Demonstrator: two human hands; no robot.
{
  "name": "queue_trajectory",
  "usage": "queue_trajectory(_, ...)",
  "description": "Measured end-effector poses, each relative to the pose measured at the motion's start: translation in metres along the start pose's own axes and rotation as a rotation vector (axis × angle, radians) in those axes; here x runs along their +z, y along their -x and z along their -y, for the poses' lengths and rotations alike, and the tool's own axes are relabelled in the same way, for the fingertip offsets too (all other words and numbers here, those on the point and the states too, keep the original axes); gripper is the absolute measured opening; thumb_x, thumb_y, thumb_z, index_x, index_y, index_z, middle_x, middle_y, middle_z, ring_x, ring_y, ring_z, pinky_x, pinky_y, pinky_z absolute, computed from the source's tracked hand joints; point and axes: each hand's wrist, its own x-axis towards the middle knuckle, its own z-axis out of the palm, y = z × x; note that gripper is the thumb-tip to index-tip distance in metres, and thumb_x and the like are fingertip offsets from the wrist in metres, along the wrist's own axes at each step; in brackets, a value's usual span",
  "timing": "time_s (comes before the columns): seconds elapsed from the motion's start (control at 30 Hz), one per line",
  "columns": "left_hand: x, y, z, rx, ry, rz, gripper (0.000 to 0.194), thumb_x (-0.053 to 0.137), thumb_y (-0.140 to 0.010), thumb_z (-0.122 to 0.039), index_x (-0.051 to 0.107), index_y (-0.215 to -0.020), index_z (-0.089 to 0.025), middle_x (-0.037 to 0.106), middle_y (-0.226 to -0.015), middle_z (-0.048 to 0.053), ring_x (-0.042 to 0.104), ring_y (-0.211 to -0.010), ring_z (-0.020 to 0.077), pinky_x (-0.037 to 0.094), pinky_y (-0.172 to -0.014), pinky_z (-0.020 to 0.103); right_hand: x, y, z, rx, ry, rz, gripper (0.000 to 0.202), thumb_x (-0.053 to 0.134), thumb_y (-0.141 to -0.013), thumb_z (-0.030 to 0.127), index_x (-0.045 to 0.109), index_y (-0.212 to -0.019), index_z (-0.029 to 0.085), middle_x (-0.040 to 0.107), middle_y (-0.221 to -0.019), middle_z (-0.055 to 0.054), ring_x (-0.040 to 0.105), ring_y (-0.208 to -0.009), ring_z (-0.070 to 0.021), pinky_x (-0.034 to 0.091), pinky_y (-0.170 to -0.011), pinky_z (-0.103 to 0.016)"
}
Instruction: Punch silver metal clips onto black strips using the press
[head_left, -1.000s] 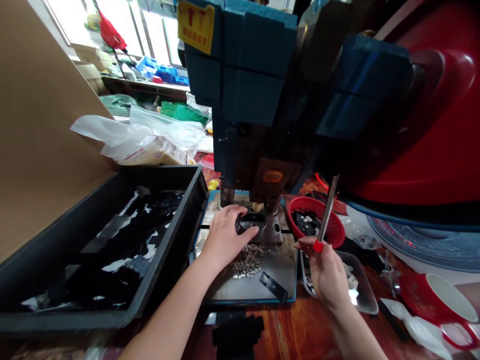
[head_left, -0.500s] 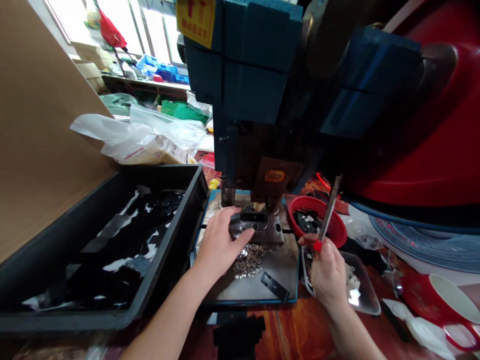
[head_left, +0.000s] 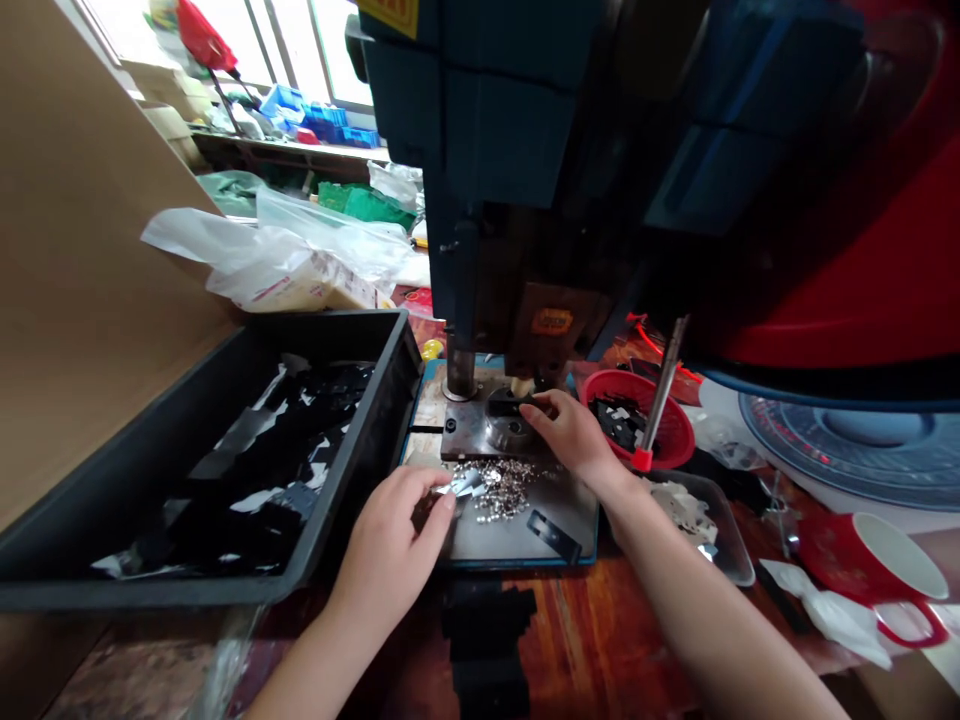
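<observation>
My left hand (head_left: 397, 530) is at the front left of the press bed, thumb and forefinger pinched on a small pale, shiny flat piece (head_left: 466, 484). Beside it lies a heap of small silver metal parts (head_left: 506, 488). My right hand (head_left: 574, 435) reaches to the round metal die (head_left: 504, 432) under the press head. Its fingers are closed on the end of a black strip-like piece (head_left: 504, 402) lying on the die. A flat black plate with holes (head_left: 553, 536) rests on the bed's front right. The metal lever with a red end (head_left: 664, 395) stands untouched to the right.
A large grey bin (head_left: 292, 585) of black pieces stands left. On the right are a red basket (head_left: 679, 440), a clear tray (head_left: 731, 530) and a red mug (head_left: 862, 560). Black pieces (head_left: 489, 640) lie on the table in front. The press (head_left: 510, 130) looms overhead.
My right hand has let go of the lever and moved left to the black piece on the die. My left hand has drawn back from the die toward me and now pinches a pale piece.
</observation>
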Motion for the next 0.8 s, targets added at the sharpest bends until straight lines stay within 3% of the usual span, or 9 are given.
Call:
queue_trajectory(0.13, 0.008, 0.006, -0.012, 0.043, -0.024, 0.053, 0.013, 0.05, -0.086, -0.03, 0.06, -0.092, -0.024, 0.063, -0.095, 0.004, 0.058, -0.092, 0.0223, 0.047, -0.082, 0.038, -0.004, -0.003, -0.007, 0.056, -0.014, -0.057, 0.029, 0.056, -0.079, 0.047, 0.059, -0.072, 0.02, 0.059, -0.064, 0.001, 0.053, -0.06, -0.0151, 0.037, -0.055, -0.026)
queue_trajectory(0.3, 0.034, 0.008, -0.037, 0.244, 0.019, 0.244, 0.015, 0.049, -0.086, -0.025, 0.063, -0.094, -0.025, 0.062, -0.097, 0.005, 0.058, -0.092, 0.0214, 0.047, -0.083, 0.038, -0.026, 0.012, -0.025, 0.251, -0.263, -0.229, 0.031, 0.059, -0.073, 0.051, 0.054, -0.072, 0.02, 0.048, -0.052, 0.006, 0.043, -0.047, -0.0119, 0.033, -0.047, -0.025)
queue_trajectory(0.4, 0.045, 0.002, -0.045, 0.265, 0.059, 0.248, 0.015, 0.049, -0.087, -0.025, 0.062, -0.094, -0.024, 0.061, -0.096, 0.005, 0.057, -0.092, 0.0219, 0.046, -0.083, 0.039, -0.036, 0.03, -0.023, 0.337, -0.412, -0.106, 0.032, 0.06, -0.072, 0.051, 0.056, -0.077, 0.02, 0.05, -0.054, 0.006, 0.046, -0.047, -0.0119, 0.036, -0.047, -0.025)
queue_trajectory(0.53, 0.046, -0.007, -0.045, 0.019, 0.234, 0.152, 0.027, 0.051, -0.087, -0.032, 0.055, -0.112, -0.023, 0.063, -0.098, 0.005, 0.059, -0.09, 0.0215, 0.047, -0.082, 0.038, -0.04, 0.056, -0.001, 0.405, -0.519, 0.11, 0.026, 0.059, -0.075, 0.046, 0.056, -0.076, 0.019, 0.053, -0.053, 0.005, 0.049, -0.049, -0.0109, 0.04, -0.05, -0.023)
queue_trajectory(0.63, 0.042, -0.008, -0.046, -0.194, 0.486, 0.152, 0.041, 0.052, -0.086, -0.036, 0.045, -0.125, -0.024, 0.063, -0.101, 0.005, 0.06, -0.087, 0.0189, 0.049, -0.078, 0.034, -0.04, 0.069, 0.018, 0.464, -0.519, 0.21, 0.023, 0.057, -0.077, 0.041, 0.055, -0.075, 0.018, 0.054, -0.051, 0.005, 0.049, -0.047, -0.0092, 0.04, -0.05, -0.021)
queue_trajectory(0.8, 0.037, -0.007, -0.053, -0.347, 0.774, 0.137, 0.045, 0.058, -0.083, -0.036, 0.048, -0.125, -0.025, 0.06, -0.093, 0.001, 0.057, -0.084, 0.0148, 0.047, -0.078, 0.027, -0.039, 0.078, 0.035, 0.439, -0.56, 0.318, 0.024, 0.057, -0.078, 0.04, 0.052, -0.069, 0.019, 0.053, -0.048, 0.006, 0.046, -0.044, -0.0076, 0.039, -0.049, -0.021)
